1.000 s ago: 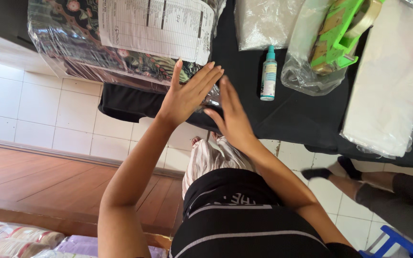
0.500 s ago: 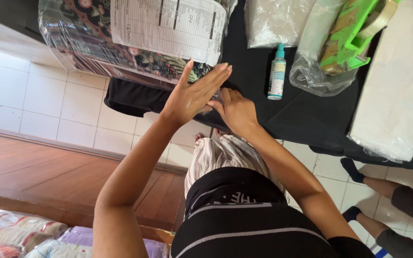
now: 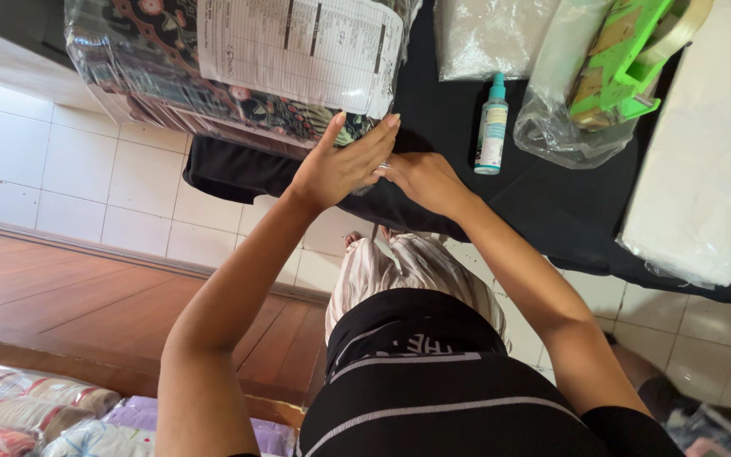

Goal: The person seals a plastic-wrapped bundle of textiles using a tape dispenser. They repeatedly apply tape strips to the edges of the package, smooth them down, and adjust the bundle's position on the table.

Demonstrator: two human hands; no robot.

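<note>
Two bare hands meet at the near edge of a black-covered table: the left hand is held flat with its fingers straight and pressed together, its fingertips just beside the lower edge of a clear plastic package of dark floral fabric, while the right hand lies with its knuckles up on the black cloth, touching the left palm; whether its fingers are curled around anything cannot be told. A white rectangular printed sheet lies on top of the floral package, covering its right half. To the right of it, at the far edge of the view, rests a clear bag of pale whitish material. A small teal-capped spray bottle lies on the cloth just beyond the right hand. Further right, a bright green tape dispenser sits on a crumpled clear plastic bag, and beside that lies a large flat package of white fabric in clear wrap, reaching to the table's right side. Below the table, white floor tiles give way to a reddish wooden floor. More plastic-wrapped fabric bundles, striped and lilac, lie at the lower left corner. The person wears a black top with grey stripes.
</note>
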